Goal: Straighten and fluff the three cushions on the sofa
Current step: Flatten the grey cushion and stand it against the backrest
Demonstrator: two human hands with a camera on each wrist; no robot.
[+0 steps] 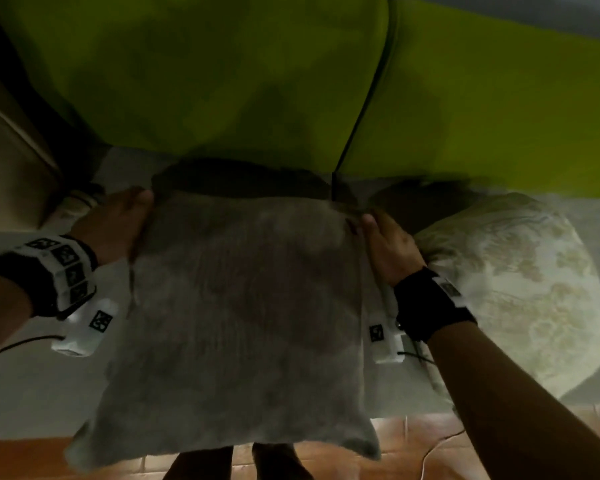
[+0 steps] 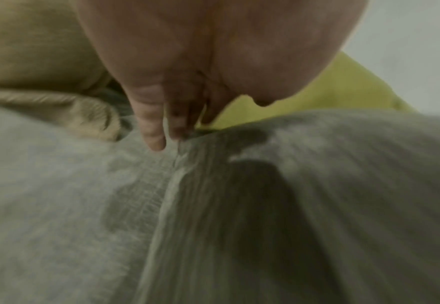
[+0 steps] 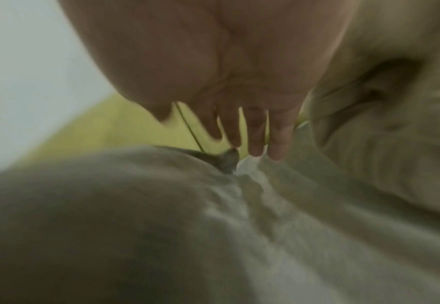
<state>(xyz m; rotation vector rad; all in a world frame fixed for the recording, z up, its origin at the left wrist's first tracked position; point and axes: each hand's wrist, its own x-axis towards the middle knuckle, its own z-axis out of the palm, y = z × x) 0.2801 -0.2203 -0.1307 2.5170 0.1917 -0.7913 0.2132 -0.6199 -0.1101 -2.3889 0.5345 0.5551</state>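
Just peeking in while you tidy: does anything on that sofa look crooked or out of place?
Yes. The grey cushion between the left hand and right hand lies flat on the seat, its near edge hanging over the front. The patterned cushion to its right lies slumped and tilted rather than upright against the green backrest.

Counts, head view. Cushions: three in all, one grey cushion (image 1: pixel 243 306) between my hands, one pale patterned cushion (image 1: pixel 513 289) to my right, one beige cushion (image 1: pixel 11 161) to my left. Green sofa back panels: two (image 1: pixel 194 74) (image 1: pixel 492 109). My hands: two, left hand (image 1: pixel 113 225) and right hand (image 1: pixel 390 247). Wrist cameras: two (image 1: pixel 84 327) (image 1: pixel 387 341).
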